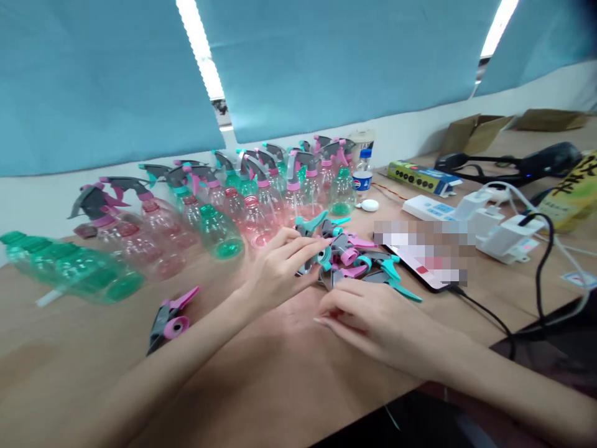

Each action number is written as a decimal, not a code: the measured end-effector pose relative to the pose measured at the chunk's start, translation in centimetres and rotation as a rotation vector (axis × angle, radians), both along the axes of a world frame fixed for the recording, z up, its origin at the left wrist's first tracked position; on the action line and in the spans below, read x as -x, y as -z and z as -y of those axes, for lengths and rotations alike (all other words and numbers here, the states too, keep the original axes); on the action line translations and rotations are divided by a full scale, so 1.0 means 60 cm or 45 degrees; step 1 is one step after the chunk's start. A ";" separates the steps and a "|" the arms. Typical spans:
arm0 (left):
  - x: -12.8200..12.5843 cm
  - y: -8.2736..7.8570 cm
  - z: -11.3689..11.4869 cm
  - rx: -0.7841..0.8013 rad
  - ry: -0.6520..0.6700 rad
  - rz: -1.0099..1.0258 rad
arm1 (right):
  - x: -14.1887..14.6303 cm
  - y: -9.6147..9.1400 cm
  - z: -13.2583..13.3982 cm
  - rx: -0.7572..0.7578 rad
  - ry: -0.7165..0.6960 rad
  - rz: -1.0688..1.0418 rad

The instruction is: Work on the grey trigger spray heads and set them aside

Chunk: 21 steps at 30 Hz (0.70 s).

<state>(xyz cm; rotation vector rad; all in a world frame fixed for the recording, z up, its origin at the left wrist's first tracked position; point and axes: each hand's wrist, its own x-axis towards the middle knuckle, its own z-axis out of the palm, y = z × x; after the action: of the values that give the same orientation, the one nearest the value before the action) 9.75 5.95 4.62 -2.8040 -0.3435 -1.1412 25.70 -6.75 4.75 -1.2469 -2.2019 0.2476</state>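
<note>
A heap of loose spray-trigger heads (pixel 353 259), grey with pink or teal parts, lies in the middle of the brown table (pixel 261 386). My left hand (pixel 278 267) reaches into the heap's left side, fingers stretched out and touching a grey and teal head. My right hand (pixel 368 320) rests on the table just in front of the heap, fingers loosely curled and pointing left; I cannot make out anything in it. A single pink and grey trigger head (pixel 168 317) lies apart at the left.
Several pink and green spray bottles (pixel 261 199), some with trigger heads fitted, stand and lie along the back and left. A small Pepsi bottle (pixel 362 176), a phone (pixel 426 264), white chargers (pixel 494 230), black cables and cardboard boxes (pixel 473 132) fill the right side.
</note>
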 end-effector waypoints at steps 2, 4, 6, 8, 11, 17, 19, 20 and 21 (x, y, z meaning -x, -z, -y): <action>-0.028 -0.007 -0.007 -0.014 0.064 -0.102 | -0.031 0.004 0.019 0.016 0.081 -0.017; -0.048 -0.011 -0.010 0.031 0.119 -0.241 | -0.064 0.010 0.035 0.014 0.129 -0.069; -0.056 -0.013 -0.010 0.088 0.184 -0.362 | -0.098 0.015 0.048 0.001 0.192 -0.087; -0.053 -0.015 -0.008 0.133 0.241 -0.412 | -0.126 0.021 0.056 0.001 0.294 -0.071; -0.038 -0.016 -0.006 0.169 0.238 -0.405 | -0.150 0.030 0.059 -0.012 0.432 -0.045; -0.008 0.002 -0.009 0.166 0.007 -0.351 | -0.137 0.063 0.021 -0.158 0.352 0.034; 0.009 0.007 -0.010 0.160 -0.088 -0.345 | -0.124 0.069 0.002 -0.188 0.298 0.098; 0.021 0.007 -0.011 0.156 -0.133 -0.364 | -0.118 0.070 -0.007 -0.191 0.286 0.132; 0.035 0.007 -0.012 0.154 -0.184 -0.392 | -0.110 0.070 -0.016 -0.193 0.281 0.167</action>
<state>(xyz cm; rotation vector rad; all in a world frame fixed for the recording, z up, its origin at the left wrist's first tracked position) 7.63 6.65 4.23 -2.9385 -0.5904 -0.6667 32.32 -5.76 0.54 -1.4407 -2.1227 -0.0894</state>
